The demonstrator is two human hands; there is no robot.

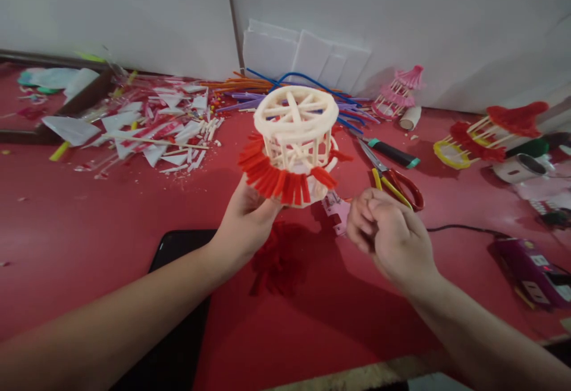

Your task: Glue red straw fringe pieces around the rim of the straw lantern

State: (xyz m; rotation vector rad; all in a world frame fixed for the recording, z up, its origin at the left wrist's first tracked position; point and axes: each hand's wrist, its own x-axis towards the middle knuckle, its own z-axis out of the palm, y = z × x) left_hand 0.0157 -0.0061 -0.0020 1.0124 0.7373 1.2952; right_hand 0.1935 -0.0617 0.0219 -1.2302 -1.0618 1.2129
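My left hand [250, 218] grips the underside of a white round craft model [297, 120] and holds it above the table. The model has a spoked ring on top and short upright posts, and seems made of fuzzy pipe cleaners. Short red pipe-cleaner pieces [276, 180] fan out around its lower rim, with gaps at the front right. My right hand [388, 233] is closed, fingers curled in, to the right of the model. Whatever it pinches is hidden. A pink patterned object [336, 212] shows beside its fingertips. Below the model lies a pile of red pieces [281, 260] in shadow.
Scissors [379, 165], yellow-and-red-handled tools and a cutter [395, 153] lie behind my right hand. Scraps [165, 123] heap at the back left, near purple and orange pipe cleaners [243, 93]. Finished-looking models [491, 132] stand right. A purple device [530, 272] and black phone-like slab [178, 307] flank me.
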